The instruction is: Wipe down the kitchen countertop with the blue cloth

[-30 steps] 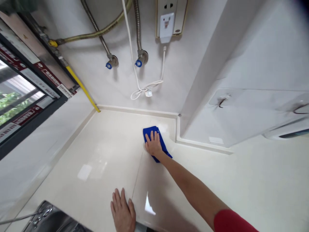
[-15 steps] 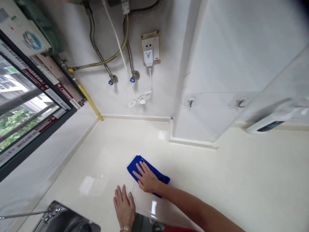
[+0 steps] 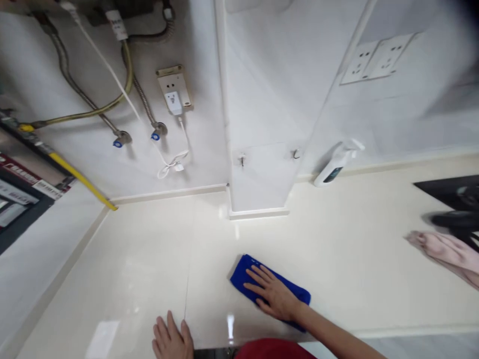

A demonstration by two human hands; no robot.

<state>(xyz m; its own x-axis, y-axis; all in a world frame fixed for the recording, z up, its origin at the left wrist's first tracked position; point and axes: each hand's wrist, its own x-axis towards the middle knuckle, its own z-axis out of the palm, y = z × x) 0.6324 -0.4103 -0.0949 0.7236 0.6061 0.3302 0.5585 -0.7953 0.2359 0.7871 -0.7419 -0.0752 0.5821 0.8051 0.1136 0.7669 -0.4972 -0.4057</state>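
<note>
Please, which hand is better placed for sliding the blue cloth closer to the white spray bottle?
Probably the right hand. It rests on the blue cloth and is nearer the white spray bottle. The left hand is on the counter, farther left, off the cloth.

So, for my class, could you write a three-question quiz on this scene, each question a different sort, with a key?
1. True or false: the bare left hand rests on the glossy cream countertop with no cloth beneath it.

2. Multiple choice: what lies directly under the right hand?
A) a crumpled pink fabric
B) a folded blue cloth
C) a white plastic spray bottle

3. Fill in the blank: the thin pipe reaching down to the countertop's back corner is coloured ____.

Key: 1. True; 2. B; 3. yellow
</note>
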